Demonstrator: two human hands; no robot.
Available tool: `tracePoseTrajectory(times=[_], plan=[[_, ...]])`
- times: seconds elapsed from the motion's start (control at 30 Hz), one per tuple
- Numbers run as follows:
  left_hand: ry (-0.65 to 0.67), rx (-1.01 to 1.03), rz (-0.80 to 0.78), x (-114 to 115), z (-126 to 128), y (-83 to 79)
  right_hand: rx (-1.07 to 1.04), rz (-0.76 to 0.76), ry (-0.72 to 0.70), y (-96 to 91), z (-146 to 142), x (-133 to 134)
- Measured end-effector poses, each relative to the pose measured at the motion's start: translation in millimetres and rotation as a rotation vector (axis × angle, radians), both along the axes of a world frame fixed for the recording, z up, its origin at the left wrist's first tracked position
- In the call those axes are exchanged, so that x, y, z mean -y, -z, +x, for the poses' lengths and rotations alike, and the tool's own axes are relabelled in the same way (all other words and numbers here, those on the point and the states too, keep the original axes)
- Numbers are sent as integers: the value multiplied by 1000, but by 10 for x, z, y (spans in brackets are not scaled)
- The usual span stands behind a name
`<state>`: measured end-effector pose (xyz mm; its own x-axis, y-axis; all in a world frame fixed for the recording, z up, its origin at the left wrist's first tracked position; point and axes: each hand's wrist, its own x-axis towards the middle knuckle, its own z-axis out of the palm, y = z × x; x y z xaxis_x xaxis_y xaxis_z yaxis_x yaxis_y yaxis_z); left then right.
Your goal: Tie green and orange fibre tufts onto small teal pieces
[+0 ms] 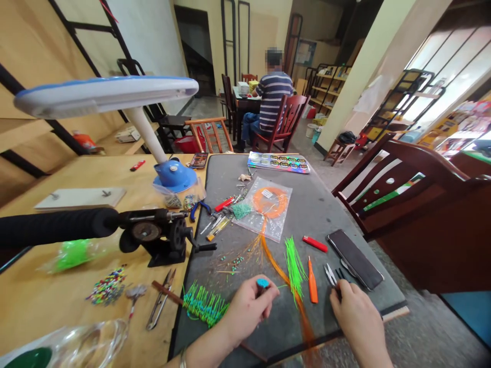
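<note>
My left hand [249, 304] is closed, pinching a small bright blue piece [262, 282] between thumb and fingers. A thin green strand pokes out of this grip to the right. Beneath my left forearm lies a brown stick [169, 292] lined with green-and-blue tied pieces [205, 302]. My right hand [355, 306] closes around a small tool with two pointed silver jaws [330, 275], its handles mostly hidden by my fingers. Between the hands lie a bundle of bright green strands [294, 268], an orange fibre hank [276, 263] and an orange-handled tool [312, 281].
A phone [355, 258] and red lighter [315, 244] lie at the right. A clear bag [282, 225] of orange fibre sits farther back. At left are a black crank device [153, 235], snips [161, 301], coloured beads [107, 287] and a lamp [174, 174]. A person [274, 102] sits beyond.
</note>
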<state>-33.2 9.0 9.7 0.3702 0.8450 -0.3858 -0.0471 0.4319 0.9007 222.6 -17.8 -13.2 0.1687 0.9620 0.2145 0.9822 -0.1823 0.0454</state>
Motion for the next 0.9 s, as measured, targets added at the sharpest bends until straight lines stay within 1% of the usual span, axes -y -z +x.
tracePoseTrajectory(times=[0.07,0.13,0.2,0.27,0.33,0.4,0.43,0.5,0.63,0.73,0.9], plan=[[-13,-9,-7,-10,-4,-5,-94,14,88,-57,-9,-55],[-21,-2,-14,-20,-5,-9,-299,72,155,-100,-28,-89],[-35,24,-26,-29,-4,-11,-546,143,134,-117,-102,-91],[-60,58,-53,-36,-3,-11,-727,189,21,-116,-261,-56],[-88,92,-92,-43,-4,-9,-791,191,-104,-106,-485,1],[-111,126,-138,-50,-9,-7,-856,128,-216,-89,-714,58],[-120,141,-156,-54,-11,-6,-872,81,-249,-77,-810,79],[-131,163,-176,-61,-16,-7,-873,33,-282,-44,-945,103],[-128,168,-161,-58,-13,-18,-860,-14,-311,10,-1029,93],[-121,146,-142,-48,-7,-25,-876,-63,-344,0,-1050,73],[-109,96,-94,-41,-9,-13,-940,-88,-353,-20,-1092,56]])
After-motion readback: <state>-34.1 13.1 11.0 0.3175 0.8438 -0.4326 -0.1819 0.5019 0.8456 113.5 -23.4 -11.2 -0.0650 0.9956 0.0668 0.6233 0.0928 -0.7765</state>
